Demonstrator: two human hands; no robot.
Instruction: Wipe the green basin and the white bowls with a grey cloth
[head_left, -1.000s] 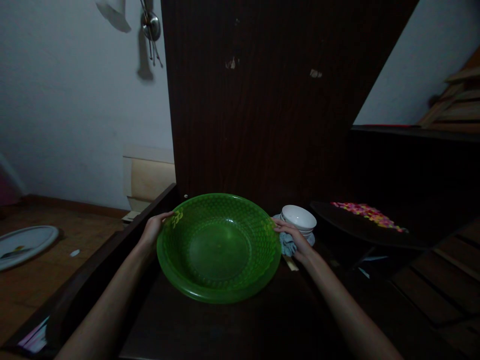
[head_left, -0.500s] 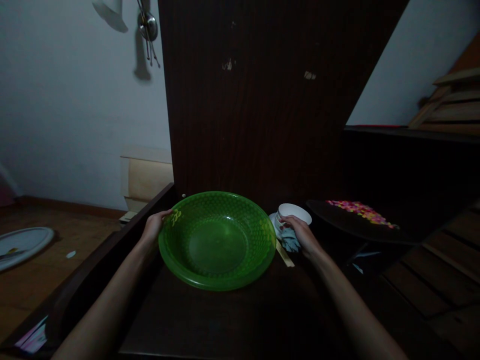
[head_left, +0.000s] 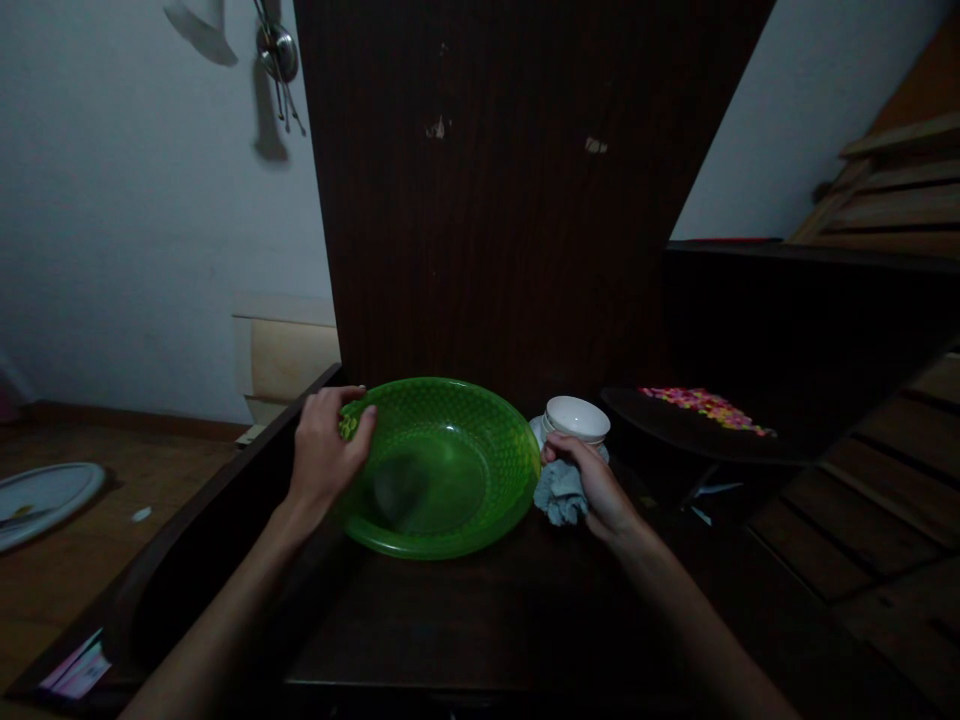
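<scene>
A large green plastic basin rests on a dark wooden surface. My left hand grips its left rim, fingers curled over the edge. To the basin's right, my right hand is closed on a grey cloth. Just behind that hand stand stacked white bowls on a saucer.
A tall dark wooden panel rises behind the basin. A dark tray with colourful bits lies to the right. A white plate lies on the floor at left. Metal utensils hang on the white wall.
My left hand has shifted over the basin's rim, gripping it from above. My right hand left the basin's right edge and now holds the grey cloth beside it. The view has drifted right.
</scene>
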